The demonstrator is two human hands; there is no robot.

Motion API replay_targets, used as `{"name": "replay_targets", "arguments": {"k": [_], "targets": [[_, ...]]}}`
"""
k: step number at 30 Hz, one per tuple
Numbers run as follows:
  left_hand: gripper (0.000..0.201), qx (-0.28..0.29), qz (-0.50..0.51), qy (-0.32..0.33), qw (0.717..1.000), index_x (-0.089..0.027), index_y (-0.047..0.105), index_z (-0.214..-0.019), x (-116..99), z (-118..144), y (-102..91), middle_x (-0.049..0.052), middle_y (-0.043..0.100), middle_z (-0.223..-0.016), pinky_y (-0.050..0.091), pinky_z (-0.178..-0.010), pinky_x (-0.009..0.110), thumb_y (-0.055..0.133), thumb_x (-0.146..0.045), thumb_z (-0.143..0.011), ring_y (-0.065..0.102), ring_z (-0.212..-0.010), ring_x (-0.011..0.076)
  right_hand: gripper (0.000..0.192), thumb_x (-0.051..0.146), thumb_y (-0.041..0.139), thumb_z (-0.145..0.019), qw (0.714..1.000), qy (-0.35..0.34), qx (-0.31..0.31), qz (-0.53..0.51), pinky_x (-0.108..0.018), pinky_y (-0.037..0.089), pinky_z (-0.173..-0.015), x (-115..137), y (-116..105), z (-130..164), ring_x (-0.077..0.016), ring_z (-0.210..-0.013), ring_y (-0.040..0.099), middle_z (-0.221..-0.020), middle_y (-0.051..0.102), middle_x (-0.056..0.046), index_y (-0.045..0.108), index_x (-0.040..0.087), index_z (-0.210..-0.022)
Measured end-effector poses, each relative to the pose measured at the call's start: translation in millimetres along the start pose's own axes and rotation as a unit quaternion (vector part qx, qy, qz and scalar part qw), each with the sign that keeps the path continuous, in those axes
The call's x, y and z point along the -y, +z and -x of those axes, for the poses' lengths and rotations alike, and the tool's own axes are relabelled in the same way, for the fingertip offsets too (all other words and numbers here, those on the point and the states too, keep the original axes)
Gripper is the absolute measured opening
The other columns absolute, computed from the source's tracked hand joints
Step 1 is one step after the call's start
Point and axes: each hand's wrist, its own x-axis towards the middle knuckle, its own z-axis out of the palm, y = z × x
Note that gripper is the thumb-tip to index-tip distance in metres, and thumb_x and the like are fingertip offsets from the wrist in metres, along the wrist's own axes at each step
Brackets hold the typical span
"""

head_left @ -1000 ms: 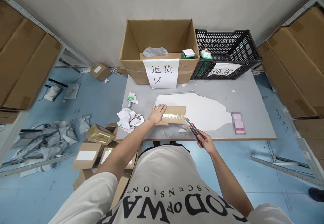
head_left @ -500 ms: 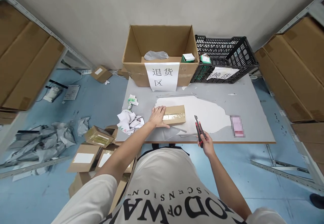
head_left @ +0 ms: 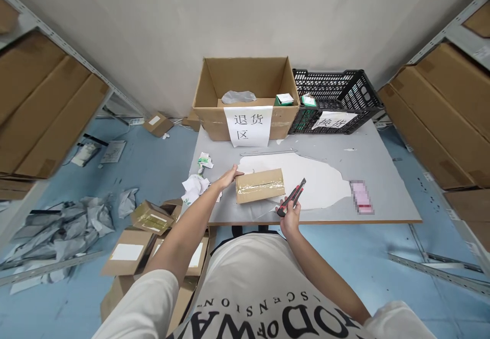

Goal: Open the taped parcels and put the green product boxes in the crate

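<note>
A small taped cardboard box (head_left: 260, 185) lies on the grey table (head_left: 367, 165) near its front edge. My left hand (head_left: 228, 177) rests against the box's left end with the fingers spread. My right hand (head_left: 290, 212) holds a red and black utility knife (head_left: 292, 202), whose tip points up and to the right, just right of the box.
A large open carton (head_left: 245, 91) with a paper sign and a black plastic crate (head_left: 337, 99) stand at the table's back. Crumpled paper (head_left: 195, 186) lies at the left edge. Small boxes (head_left: 149, 216) and grey bags (head_left: 61, 221) litter the floor at left. Shelves flank both sides.
My left hand slid from the top of the box to its left end. My right hand brought the knife left, closer to the box. The box has turned slightly.
</note>
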Motion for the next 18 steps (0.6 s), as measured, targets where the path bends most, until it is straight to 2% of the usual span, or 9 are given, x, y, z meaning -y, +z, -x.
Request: {"name": "replay_targets", "arguments": {"k": [4,8,10,12,15,18], "targets": [[0.107,0.081,0.155,-0.019,0.984,-0.014,0.053,-0.129,-0.4,0.6,6.1,0.012,0.063,-0.12,0.039,-0.099,0.039,-0.016,-0.074,-0.075,0.054,-0.119,0.0244,0.045,0.058,0.056,-0.076,0.998,0.031,0.023,-0.049,-0.027,0.053,-0.06,-5.7,11.6,3.1,-0.0172,-0.098,0.06,-0.118,0.054,-0.001,0.037,0.034,-0.109],[0.104,0.093,0.274,-0.008,0.957,-0.013,0.057,-0.125,-5.1,9.7,20.2,0.011,0.061,-0.123,0.034,-0.104,0.042,-0.002,-0.082,-0.074,0.05,-0.122,0.0282,0.046,0.054,0.061,-0.074,0.996,0.02,0.03,-0.08,-0.024,0.051,-0.057,-0.5,31.7,-10.0,-0.0149,-0.092,0.062,-0.111,0.059,0.001,0.041,0.033,-0.109],[0.099,0.08,0.375,-0.017,0.923,-0.014,0.06,-0.122,-4.5,15.0,29.9,0.013,0.061,-0.123,0.031,-0.106,0.044,0.011,-0.085,-0.073,0.048,-0.124,0.0308,0.043,0.052,0.062,-0.073,0.996,0.013,0.037,-0.082,-0.024,0.051,-0.059,6.4,42.1,-22.4,-0.013,-0.085,0.062,-0.104,0.061,0.002,0.043,0.032,-0.106],[0.092,0.059,0.474,-0.037,0.878,-0.014,0.061,-0.12,-2.3,19.8,39.6,0.014,0.06,-0.124,0.028,-0.108,0.045,0.021,-0.083,-0.075,0.045,-0.127,0.0314,0.04,0.05,0.063,-0.072,0.996,0.007,0.052,-0.071,-0.024,0.051,-0.059,15.3,52.6,-37.9,-0.0117,-0.078,0.062,-0.098,0.063,0.004,0.045,0.031,-0.102],[0.083,-0.004,0.575,-0.062,0.815,-0.014,0.059,-0.123,-1.1,24.9,52.3,0.015,0.055,-0.131,0.028,-0.11,0.042,0.022,-0.076,-0.081,0.042,-0.13,0.0284,0.039,0.048,0.066,-0.069,0.994,0.0,0.099,-0.037,-0.022,0.048,-0.056,29.9,69.4,-64.2,-0.0115,-0.071,0.06,-0.09,0.064,0.004,0.047,0.029,-0.098],[0.077,-0.071,0.62,-0.06,0.779,-0.014,0.055,-0.127,-6.0,27.8,64.4,0.013,0.049,-0.137,0.032,-0.109,0.038,0.02,-0.07,-0.086,0.041,-0.13,0.0252,0.042,0.047,0.068,-0.066,0.988,-0.006,0.154,-0.008,-0.022,0.046,-0.054,40.6,87.2,-87.4,-0.0118,-0.067,0.059,-0.087,0.064,0.004,0.047,0.028,-0.097]]}}
